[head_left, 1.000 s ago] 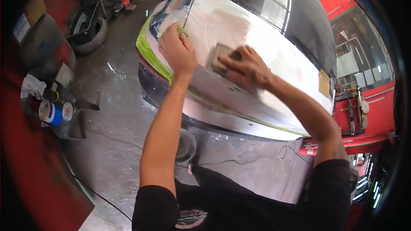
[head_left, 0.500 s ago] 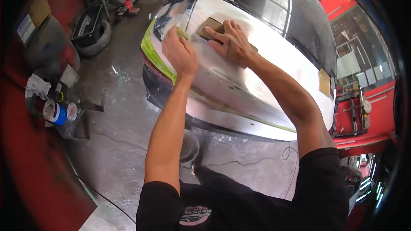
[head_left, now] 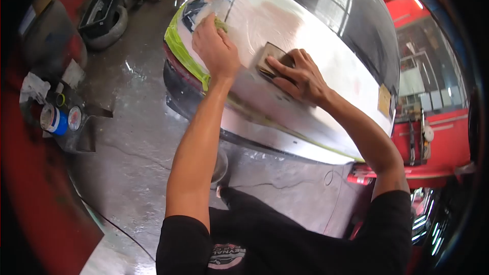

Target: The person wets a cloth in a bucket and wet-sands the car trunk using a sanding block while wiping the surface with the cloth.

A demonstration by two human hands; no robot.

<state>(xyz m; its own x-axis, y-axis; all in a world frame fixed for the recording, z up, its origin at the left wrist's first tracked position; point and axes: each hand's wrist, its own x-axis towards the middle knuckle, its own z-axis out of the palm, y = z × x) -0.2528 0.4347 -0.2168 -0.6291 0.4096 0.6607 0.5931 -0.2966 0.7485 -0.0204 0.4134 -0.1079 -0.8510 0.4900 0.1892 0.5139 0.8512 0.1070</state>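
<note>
Hands work apart: the right hand (head_left: pixel 301 77) grips a sanding block (head_left: pixel 273 56), fingers spread across its top, while the left hand (head_left: pixel 216 50) pinches a yellow-green sponge (head_left: pixel 220 24), mostly hidden by the fingers. The block lies on the white car panel (head_left: pixel 333 63), its near end covered by the right hand. Yellow-green masking tape (head_left: pixel 183 56) lines the car's edge, left of the left hand. Beyond the panel, dark glass (head_left: pixel 331 0) is cut off at the top. Far left, a blue can (head_left: pixel 60 122) stands, its label unreadable.
</note>
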